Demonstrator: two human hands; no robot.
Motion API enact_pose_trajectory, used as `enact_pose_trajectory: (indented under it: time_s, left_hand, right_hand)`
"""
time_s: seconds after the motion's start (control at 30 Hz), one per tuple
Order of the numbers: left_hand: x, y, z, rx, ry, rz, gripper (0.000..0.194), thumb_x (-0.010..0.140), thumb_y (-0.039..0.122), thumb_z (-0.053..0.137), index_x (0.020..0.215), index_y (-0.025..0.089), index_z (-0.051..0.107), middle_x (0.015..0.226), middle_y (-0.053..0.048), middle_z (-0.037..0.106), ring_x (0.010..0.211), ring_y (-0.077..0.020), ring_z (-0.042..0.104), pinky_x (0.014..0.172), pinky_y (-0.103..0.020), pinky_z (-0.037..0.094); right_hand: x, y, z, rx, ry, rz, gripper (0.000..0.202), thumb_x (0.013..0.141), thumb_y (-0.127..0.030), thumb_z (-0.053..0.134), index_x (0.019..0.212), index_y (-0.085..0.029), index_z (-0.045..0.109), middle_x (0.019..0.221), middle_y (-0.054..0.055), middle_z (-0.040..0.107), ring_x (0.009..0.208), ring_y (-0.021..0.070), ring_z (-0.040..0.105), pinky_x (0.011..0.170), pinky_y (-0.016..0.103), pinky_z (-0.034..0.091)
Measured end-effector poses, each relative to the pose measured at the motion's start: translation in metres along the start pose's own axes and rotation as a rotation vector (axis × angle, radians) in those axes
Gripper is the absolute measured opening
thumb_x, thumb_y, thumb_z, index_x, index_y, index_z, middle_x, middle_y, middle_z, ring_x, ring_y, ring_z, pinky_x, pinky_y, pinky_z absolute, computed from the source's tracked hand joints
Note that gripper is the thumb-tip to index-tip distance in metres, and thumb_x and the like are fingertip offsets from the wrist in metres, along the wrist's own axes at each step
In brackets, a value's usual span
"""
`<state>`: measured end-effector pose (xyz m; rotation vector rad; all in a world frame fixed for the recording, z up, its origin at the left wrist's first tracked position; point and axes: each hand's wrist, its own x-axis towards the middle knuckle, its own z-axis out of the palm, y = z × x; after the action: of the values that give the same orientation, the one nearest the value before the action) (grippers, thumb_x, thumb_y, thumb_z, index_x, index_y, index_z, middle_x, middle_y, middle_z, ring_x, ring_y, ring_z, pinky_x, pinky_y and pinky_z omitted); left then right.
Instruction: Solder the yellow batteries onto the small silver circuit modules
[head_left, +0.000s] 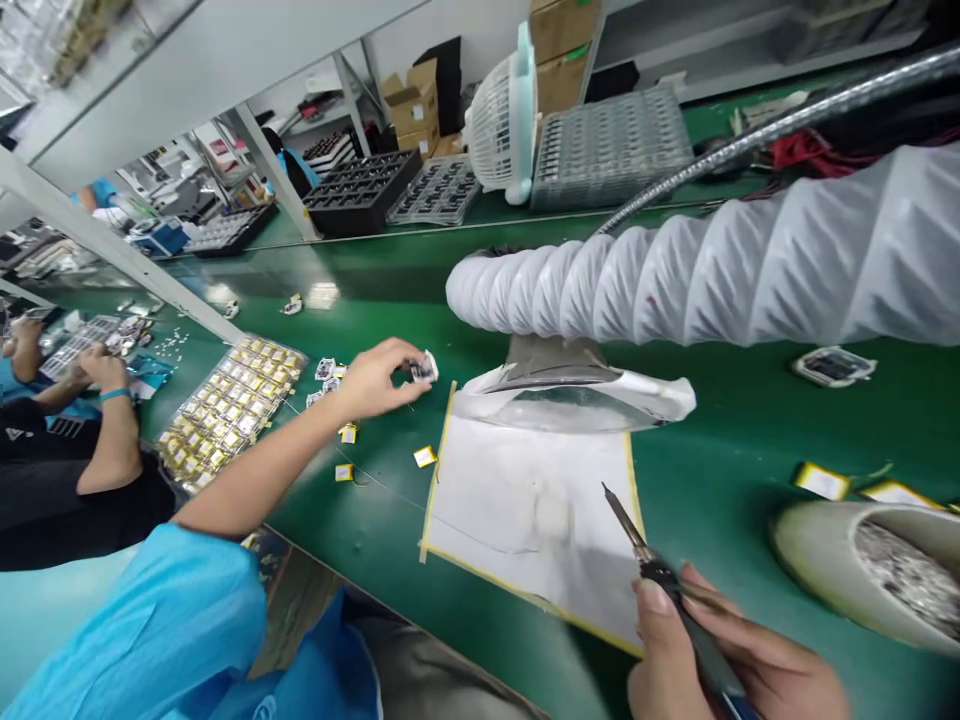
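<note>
My left hand (pixel 375 380) is raised over the green bench, left of the fume hood. Its thumb and fingers pinch a small white device housing (pixel 426 368) with dark parts inside. At the lower right my right hand (pixel 739 650) grips a soldering iron (pixel 664 578), its tip pointing up and left over a white paper sheet (pixel 480 500) edged with yellow tape. A small pouch battery (pixel 424 457) lies just left of the sheet, and another battery (pixel 343 472) is farther left. Several more housings (pixel 325 369) sit partly behind my left hand.
A thick grey fume hose (pixel 675 275) crosses above the sheet, ending in a clear hood (pixel 570 405). On the right are a cup of metallic shavings (pixel 817 560), batteries (pixel 822 481) and a housing (pixel 834 366). A battery tray (pixel 232 405) lies left, near a co-worker's hands (pixel 105 370).
</note>
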<state>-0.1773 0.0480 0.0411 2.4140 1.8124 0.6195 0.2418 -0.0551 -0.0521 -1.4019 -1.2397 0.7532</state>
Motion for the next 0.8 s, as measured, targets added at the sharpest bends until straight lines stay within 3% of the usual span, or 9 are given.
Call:
enact_pose_trajectory:
  time_s: [0.07,0.13,0.23,0.3,0.43,0.57,0.67,0.8]
  left_hand:
    - [0.017,-0.028,-0.017,0.099,-0.107,-0.12,0.044,0.094,0.036,0.076,0.133,0.017,0.076,0.15,-0.016,0.076,0.138,-0.0294,0.075,0.121,-0.045,0.06]
    - [0.024,-0.048,-0.035,0.17,-0.325,-0.164,0.049,0.089,0.025,0.072,0.137,0.017,0.077,0.162,-0.013,0.07,0.146,-0.0304,0.071,0.126,-0.043,0.058]
    - [0.021,-0.06,-0.05,0.265,-0.564,-0.179,0.06,0.082,0.017,0.071,0.141,0.021,0.077,0.163,-0.007,0.07,0.145,-0.0273,0.072,0.123,-0.035,0.059]
    - [0.016,-0.06,-0.049,0.314,-0.572,-0.193,0.059,0.082,0.018,0.072,0.141,0.021,0.077,0.156,-0.007,0.075,0.138,-0.027,0.076,0.118,-0.034,0.061]
    - [0.003,-0.045,-0.037,0.35,-0.473,-0.23,0.044,0.088,0.024,0.071,0.13,0.019,0.08,0.136,-0.011,0.081,0.121,-0.0295,0.081,0.107,-0.038,0.065]
    - [-0.019,-0.005,-0.027,0.304,-0.35,-0.187,0.037,0.092,0.028,0.072,0.127,0.018,0.077,0.134,-0.012,0.079,0.122,-0.028,0.079,0.108,-0.039,0.064]
    - [-0.035,0.047,-0.011,0.082,-0.252,0.016,0.032,0.096,0.028,0.072,0.128,0.024,0.074,0.134,-0.008,0.078,0.126,-0.0229,0.076,0.107,-0.034,0.063]
    - [-0.029,0.129,0.027,-0.06,-0.382,0.186,0.045,0.096,0.028,0.073,0.141,0.03,0.069,0.145,-0.005,0.074,0.129,-0.0202,0.076,0.085,-0.025,0.062]
  right_hand:
    - [-0.001,-0.005,0.004,-0.046,0.076,-0.035,0.054,0.085,-0.074,0.09,0.078,-0.025,0.07,0.082,0.008,0.079,0.092,0.0339,0.083,0.097,0.051,0.068]
    - [-0.002,-0.011,0.008,-0.084,0.149,-0.046,0.056,0.084,-0.077,0.089,0.076,-0.025,0.07,0.083,0.01,0.08,0.093,0.0353,0.084,0.096,0.052,0.069]
    - [-0.006,-0.017,0.013,-0.105,0.194,0.01,0.061,0.083,-0.084,0.084,0.079,-0.025,0.069,0.089,0.013,0.082,0.101,0.0399,0.085,0.099,0.057,0.068]
    - [-0.008,-0.018,0.015,-0.104,0.195,0.04,0.065,0.082,-0.088,0.082,0.082,-0.025,0.069,0.091,0.014,0.081,0.106,0.0425,0.085,0.101,0.06,0.067]
    - [-0.007,-0.018,0.019,-0.077,0.205,-0.035,0.06,0.085,-0.083,0.083,0.081,-0.025,0.069,0.085,0.012,0.079,0.101,0.0404,0.085,0.1,0.058,0.068]
    - [-0.006,-0.022,0.02,-0.077,0.262,-0.139,0.047,0.09,-0.068,0.087,0.084,-0.024,0.071,0.084,0.009,0.078,0.095,0.0351,0.086,0.094,0.049,0.068]
    - [-0.005,-0.025,0.02,-0.084,0.22,-0.178,0.041,0.094,-0.062,0.085,0.089,-0.024,0.072,0.084,0.006,0.078,0.1,0.0334,0.086,0.089,0.044,0.067]
    - [-0.002,-0.032,0.017,-0.084,0.219,-0.187,0.039,0.098,-0.061,0.082,0.092,-0.024,0.069,0.086,0.003,0.078,0.1,0.0311,0.086,0.088,0.043,0.066]
